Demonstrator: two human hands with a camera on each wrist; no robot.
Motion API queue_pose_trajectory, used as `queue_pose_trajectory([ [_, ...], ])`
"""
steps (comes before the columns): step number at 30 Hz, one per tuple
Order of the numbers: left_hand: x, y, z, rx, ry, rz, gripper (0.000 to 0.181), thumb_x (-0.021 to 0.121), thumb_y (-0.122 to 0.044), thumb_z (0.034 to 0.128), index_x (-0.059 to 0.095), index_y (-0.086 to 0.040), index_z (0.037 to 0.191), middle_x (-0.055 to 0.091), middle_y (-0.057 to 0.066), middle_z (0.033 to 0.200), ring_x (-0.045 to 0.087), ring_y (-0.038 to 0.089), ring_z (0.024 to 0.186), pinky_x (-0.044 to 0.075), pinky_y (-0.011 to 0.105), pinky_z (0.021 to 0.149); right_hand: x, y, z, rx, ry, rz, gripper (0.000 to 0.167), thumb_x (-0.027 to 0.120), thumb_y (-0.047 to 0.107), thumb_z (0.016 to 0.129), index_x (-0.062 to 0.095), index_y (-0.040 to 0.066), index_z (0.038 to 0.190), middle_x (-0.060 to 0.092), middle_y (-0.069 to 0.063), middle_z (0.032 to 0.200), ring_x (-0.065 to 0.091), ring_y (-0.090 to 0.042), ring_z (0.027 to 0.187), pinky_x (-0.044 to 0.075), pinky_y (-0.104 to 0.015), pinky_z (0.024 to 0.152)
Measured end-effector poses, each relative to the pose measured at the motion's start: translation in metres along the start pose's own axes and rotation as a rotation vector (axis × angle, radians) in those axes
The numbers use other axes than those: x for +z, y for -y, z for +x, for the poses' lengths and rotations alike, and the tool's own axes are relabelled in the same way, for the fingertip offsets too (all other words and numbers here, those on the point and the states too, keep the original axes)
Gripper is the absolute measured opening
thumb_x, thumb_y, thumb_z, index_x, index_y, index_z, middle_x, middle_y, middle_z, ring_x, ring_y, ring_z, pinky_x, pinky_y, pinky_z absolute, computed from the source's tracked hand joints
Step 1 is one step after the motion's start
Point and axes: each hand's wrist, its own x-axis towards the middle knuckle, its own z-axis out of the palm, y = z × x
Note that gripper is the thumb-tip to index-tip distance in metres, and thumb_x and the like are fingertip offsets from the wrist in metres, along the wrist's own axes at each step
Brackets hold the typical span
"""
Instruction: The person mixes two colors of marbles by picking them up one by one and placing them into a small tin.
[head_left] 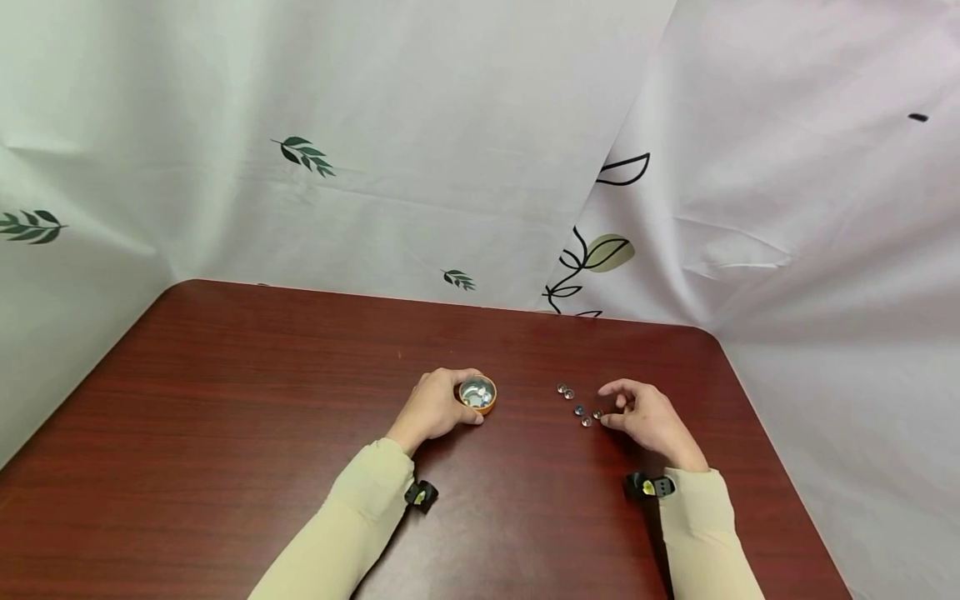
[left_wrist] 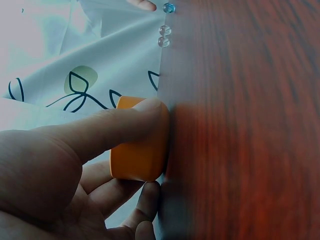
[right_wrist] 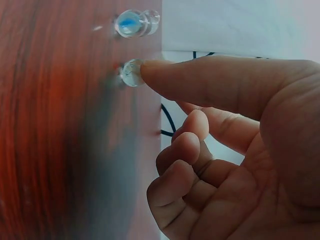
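My left hand (head_left: 435,402) holds a small orange bowl (head_left: 488,407) with a shiny silvery inside, thumb on one side and fingers on the other. In the left wrist view the orange bowl (left_wrist: 137,145) stands upright on the table. What lies inside it is too small to tell. My right hand (head_left: 647,417) is over the right part of the table, its thumb tip at a clear glass marble (right_wrist: 131,73). The index finger reaches out apart from that marble, and the other fingers bend loosely. Beside it lie a blue-tinted marble (head_left: 579,410) and several clear marbles (head_left: 568,394).
The dark red wooden table (head_left: 262,433) runs to a white curtain (head_left: 420,125) with leaf prints at the back and sides. A black camera strap (head_left: 422,496) sits on the left wrist, another strap (head_left: 649,486) on the right.
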Motion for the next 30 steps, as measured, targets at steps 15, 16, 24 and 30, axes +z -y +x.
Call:
queue_pose_trajectory([
  [15, 0.0002, 0.0004, -0.0005, -0.005, -0.003, 0.003, 0.059, 0.092, -0.016, 0.0715, 0.071, -0.028, 0.126, 0.07, 0.001, 0.115, 0.057, 0.028, 0.113, 0.049, 0.043, 0.09, 0.0059, -0.0045, -0.0002, 0.018, 0.037, 0.014, 0.023, 0.08, 0.007, 0.083, 0.072, 0.006, 0.105, 0.051, -0.004, 0.083, 0.046, -0.018, 0.069, 0.038, -0.032, 0.064],
  [16, 0.0, 0.0003, -0.0006, -0.003, -0.002, 0.004, 0.059, 0.092, -0.016, 0.0715, 0.071, -0.028, 0.125, 0.07, 0.001, 0.115, 0.058, 0.028, 0.112, 0.049, 0.043, 0.09, 0.0062, -0.0046, -0.0001, 0.02, 0.039, 0.015, 0.022, 0.079, 0.007, 0.084, 0.072, 0.006, 0.105, 0.051, -0.004, 0.082, 0.046, -0.018, 0.069, 0.038, -0.032, 0.064],
  [24, 0.0005, 0.0002, 0.0004, 0.006, -0.005, 0.004, 0.057, 0.092, -0.015, 0.0711, 0.072, -0.029, 0.123, 0.07, 0.0, 0.11, 0.06, 0.025, 0.107, 0.049, 0.041, 0.088, 0.0087, -0.0067, 0.0008, 0.035, 0.044, 0.01, 0.02, 0.079, 0.007, 0.085, 0.072, 0.007, 0.104, 0.05, -0.003, 0.081, 0.046, -0.019, 0.069, 0.038, -0.031, 0.063],
  [30, 0.0007, 0.0005, 0.0001, 0.003, -0.008, 0.002, 0.059, 0.093, -0.015, 0.0706, 0.072, -0.027, 0.125, 0.07, 0.001, 0.113, 0.058, 0.028, 0.111, 0.049, 0.042, 0.089, 0.0095, -0.0067, 0.0012, 0.045, 0.043, 0.002, 0.019, 0.079, 0.009, 0.085, 0.073, 0.008, 0.103, 0.051, -0.003, 0.081, 0.046, -0.019, 0.07, 0.038, -0.033, 0.064],
])
